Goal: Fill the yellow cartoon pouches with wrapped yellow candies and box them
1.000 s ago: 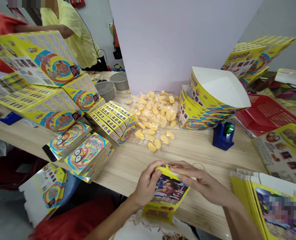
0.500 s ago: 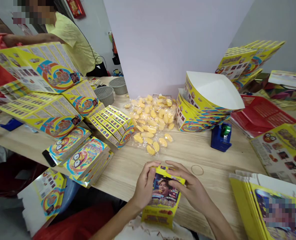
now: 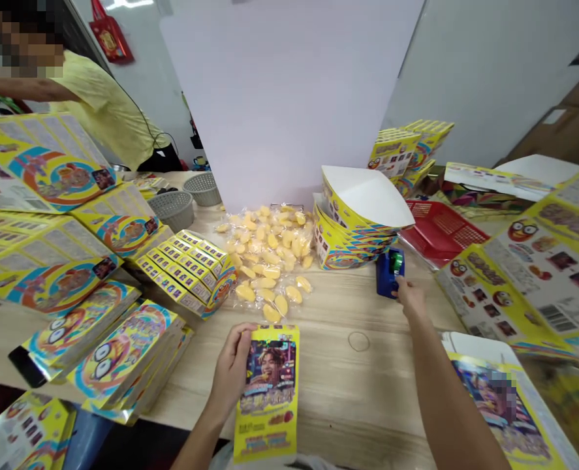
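Observation:
My left hand is closed on the upper left edge of a yellow printed cardboard box, which stands upright near the table's front edge with a picture of a person eating on its face. Out to the right, my right hand has its fingers pinched at the front of a blue tape dispenser. A roll of green tape sits in the dispenser, and the fingertips are at the tape's free end. Beyond the box lies a pile of yellow candies in clear wrappers.
Stacked yellow boxes and filled display cartons line the left. Nested display trays stand behind the dispenser, beside a red basket. A rubber band lies on the table. Flat yellow packages are at right. A person in yellow works at back left.
My right hand has left the yellow box and reached right and forward to the tape dispenser. My left hand still holds the box. The view has turned rightward.

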{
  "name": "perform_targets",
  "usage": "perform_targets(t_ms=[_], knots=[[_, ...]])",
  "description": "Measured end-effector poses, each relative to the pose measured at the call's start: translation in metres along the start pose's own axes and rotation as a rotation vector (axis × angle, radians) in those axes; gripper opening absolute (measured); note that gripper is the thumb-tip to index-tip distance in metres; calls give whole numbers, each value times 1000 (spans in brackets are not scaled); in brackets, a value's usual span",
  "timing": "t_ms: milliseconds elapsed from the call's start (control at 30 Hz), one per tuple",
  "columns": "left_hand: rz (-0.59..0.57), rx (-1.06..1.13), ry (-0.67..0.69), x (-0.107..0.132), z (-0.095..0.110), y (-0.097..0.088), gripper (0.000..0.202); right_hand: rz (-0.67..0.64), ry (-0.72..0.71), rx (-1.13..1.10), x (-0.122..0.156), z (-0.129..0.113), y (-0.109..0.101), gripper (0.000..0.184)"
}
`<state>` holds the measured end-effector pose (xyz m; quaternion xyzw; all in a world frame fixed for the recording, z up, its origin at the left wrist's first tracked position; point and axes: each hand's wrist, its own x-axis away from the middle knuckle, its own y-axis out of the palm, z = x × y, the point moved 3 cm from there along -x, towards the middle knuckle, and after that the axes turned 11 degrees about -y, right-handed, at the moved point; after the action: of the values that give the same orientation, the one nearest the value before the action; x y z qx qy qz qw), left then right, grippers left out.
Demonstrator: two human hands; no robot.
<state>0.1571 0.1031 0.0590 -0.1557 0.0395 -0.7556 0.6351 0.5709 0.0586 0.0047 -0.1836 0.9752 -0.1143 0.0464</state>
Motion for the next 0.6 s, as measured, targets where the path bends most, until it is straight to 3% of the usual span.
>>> perform_targets(t_ms=[133,400,500,600], knots=[[15,-20,-20,-1,-2,-4,37,-28,189,-117,-5,23,2,24],[36,-13,-83,-12,-5,-3,35,124,223,-271,27,60,18,25],[-13,-39,-26,-17,4,1,30,121,238,-265,28,61,23,27],[-101,-56,46,-22,17,3,24,28,197,-258,40,49,20,24]])
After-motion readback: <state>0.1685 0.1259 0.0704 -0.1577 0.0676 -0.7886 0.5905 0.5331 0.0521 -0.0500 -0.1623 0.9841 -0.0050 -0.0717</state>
